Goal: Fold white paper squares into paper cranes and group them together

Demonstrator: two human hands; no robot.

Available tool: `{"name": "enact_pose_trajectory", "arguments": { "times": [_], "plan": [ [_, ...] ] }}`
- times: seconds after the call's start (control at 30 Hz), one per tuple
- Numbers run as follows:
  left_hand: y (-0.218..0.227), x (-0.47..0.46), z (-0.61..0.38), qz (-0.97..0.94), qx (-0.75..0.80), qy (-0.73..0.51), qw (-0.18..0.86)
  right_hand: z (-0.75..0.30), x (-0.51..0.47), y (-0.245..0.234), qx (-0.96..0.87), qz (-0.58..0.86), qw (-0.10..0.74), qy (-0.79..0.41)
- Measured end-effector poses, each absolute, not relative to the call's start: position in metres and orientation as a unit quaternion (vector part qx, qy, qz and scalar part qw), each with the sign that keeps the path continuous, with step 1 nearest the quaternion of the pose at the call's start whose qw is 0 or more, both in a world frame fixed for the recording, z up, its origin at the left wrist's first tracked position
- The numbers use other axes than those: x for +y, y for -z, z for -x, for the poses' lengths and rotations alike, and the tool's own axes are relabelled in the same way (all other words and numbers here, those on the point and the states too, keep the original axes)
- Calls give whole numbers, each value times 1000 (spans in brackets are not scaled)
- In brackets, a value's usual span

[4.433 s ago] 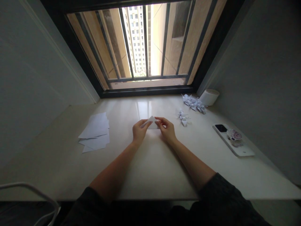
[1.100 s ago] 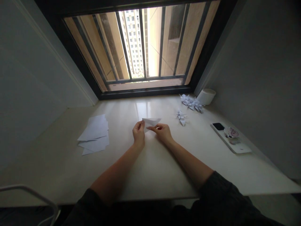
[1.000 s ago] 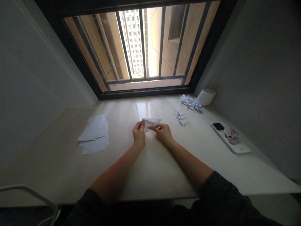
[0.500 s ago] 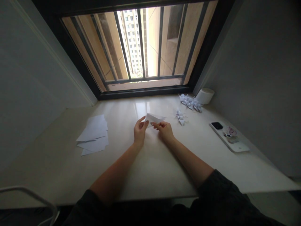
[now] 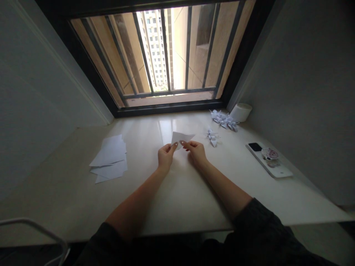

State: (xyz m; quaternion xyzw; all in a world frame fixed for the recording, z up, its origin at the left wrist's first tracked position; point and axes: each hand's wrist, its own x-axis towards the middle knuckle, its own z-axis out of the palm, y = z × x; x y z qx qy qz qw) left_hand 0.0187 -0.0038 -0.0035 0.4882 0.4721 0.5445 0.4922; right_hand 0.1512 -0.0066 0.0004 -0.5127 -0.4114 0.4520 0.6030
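A small folded sheet of white paper, roughly triangular in outline, is held just above the white counter. My left hand pinches its left lower part, thumb on the near face. From the right, my right hand grips the lower edge between thumb and fingers, close to the left thumb. Both hands are closed, and the fingers behind the paper are partly hidden. Right of the hands lies a small group of folded paper pieces, pointed like origami cranes.
Loose white sheets overlap at the left. More folded paper pieces sit at the back right beside a white cylindrical object. A phone with a round cartoon grip lies on the right. A barred window closes the far side.
The paper has turned so its face shows flatter and more triangular. My right thumb has moved slightly up along it, and the left fingers have drawn down from its upper left corner.
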Motion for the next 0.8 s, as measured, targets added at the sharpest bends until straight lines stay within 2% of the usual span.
{"name": "enact_pose_trajectory", "arguments": {
  "times": [0.43, 0.8],
  "plan": [
    [5, -5, -20, -466, 487, -556, 487, -171, 7, 3, -358, 525, 655, -410],
    [4, -6, -19, -482, 495, -551, 468, -173, 8, 6, -330, 498, 682, -423]
  ]
}}
